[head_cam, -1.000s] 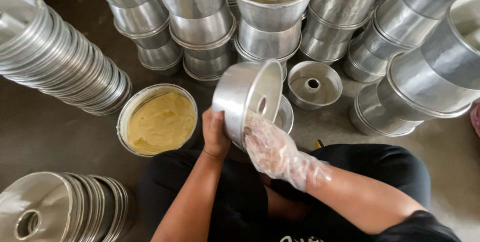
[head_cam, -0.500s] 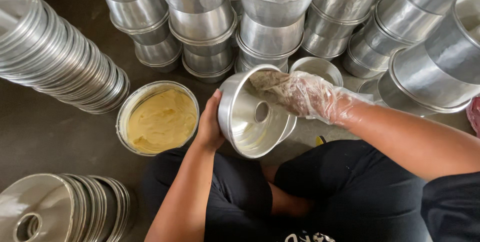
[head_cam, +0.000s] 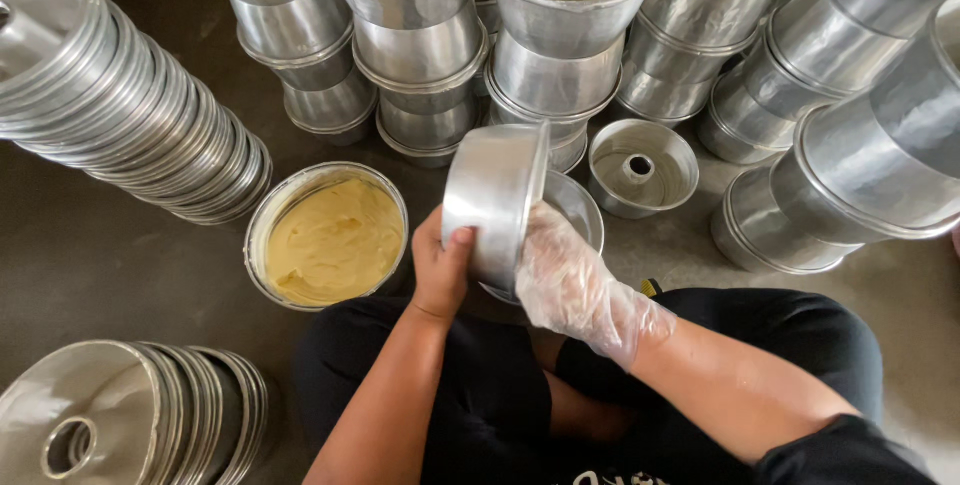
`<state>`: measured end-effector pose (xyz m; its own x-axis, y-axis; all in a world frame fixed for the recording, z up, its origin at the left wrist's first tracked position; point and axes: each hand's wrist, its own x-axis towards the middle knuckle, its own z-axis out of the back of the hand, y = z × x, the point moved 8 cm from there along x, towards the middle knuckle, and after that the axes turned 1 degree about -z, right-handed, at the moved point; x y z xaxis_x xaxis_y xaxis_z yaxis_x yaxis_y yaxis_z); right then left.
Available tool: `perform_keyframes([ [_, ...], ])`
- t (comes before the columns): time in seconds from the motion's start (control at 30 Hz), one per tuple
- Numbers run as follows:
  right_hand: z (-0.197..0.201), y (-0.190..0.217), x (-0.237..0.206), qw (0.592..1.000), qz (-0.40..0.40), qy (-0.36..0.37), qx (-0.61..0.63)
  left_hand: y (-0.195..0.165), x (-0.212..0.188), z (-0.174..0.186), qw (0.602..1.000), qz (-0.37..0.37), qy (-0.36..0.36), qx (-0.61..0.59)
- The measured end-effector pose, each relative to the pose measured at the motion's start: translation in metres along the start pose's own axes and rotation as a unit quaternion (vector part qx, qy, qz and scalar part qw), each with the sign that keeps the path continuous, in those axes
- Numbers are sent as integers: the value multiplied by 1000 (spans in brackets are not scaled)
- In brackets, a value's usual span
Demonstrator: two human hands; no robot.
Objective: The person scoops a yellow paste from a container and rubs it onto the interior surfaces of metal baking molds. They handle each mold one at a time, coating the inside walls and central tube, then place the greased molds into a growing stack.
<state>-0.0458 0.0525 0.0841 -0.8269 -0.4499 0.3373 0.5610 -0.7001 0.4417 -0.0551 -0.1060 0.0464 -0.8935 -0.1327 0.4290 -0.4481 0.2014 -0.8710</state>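
1. The left hand [head_cam: 442,267] is bare. It grips the outside wall of a round metal cake pan [head_cam: 497,200], with the thumb pressed on the side.
2. The pan is held up on its edge, tilted, over the person's lap. Its open side faces right.
3. The right hand [head_cam: 568,280] wears a thin see-through plastic glove. It is at the open side of the pan, with the fingers going inside. I cannot tell if the fingers are closed on anything in there.
4. The two hands are close together, one on each side of the pan.
5. A second pan [head_cam: 578,213] sits just behind the held one.
6. A round tub of yellow batter [head_cam: 335,240] stands on the floor [head_cam: 90,265], just left of the left hand.
7. A tube pan [head_cam: 642,169] with a hole in the middle lies on the floor, to the right of the held pan.
8. Tall stacks of pans [head_cam: 420,65] stand behind. Rows of pans on their sides lie at the left [head_cam: 120,115] and at the bottom left [head_cam: 130,415].
9. The person sits cross-legged in black clothes [head_cam: 480,395].
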Motion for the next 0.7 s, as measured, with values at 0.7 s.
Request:
perform_keyframes([
  [0.7,-69,-89,-18,695,-243,219,641,12,-22,-12,982,87,43,-165],
])
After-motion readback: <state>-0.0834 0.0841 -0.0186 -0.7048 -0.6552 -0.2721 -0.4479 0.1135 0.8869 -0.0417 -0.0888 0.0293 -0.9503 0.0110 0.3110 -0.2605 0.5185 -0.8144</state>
